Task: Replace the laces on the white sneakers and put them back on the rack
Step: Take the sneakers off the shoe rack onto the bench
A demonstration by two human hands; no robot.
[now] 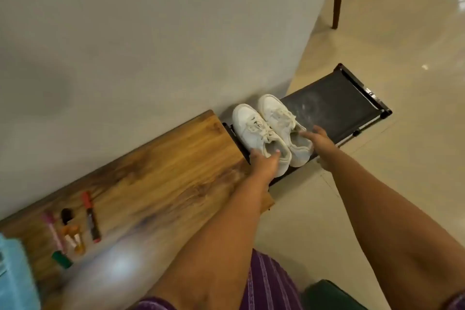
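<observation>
Left hand (264, 162) grips left sneaker (259, 133) heel; right hand (319, 139) grips right sneaker (284, 123) collar. Both sit on rack (332, 98). Best lifted level, together.

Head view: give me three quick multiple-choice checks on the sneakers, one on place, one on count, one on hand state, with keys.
1. Where do the white sneakers stand?
A. on the black rack shelf
B. on the wooden top
C. on the floor tiles

2. How many sneakers show?
A. one
B. two
C. three

3. What is the left hand doing?
A. hanging idle
B. holding a marker
C. gripping a sneaker's heel

Key: 1 A, both sit on the dark rack shelf beside the wooden top; 2 B, a pair side by side; 3 C, its thumb hooks into the left sneaker's opening, while the right hand holds the other.
</observation>
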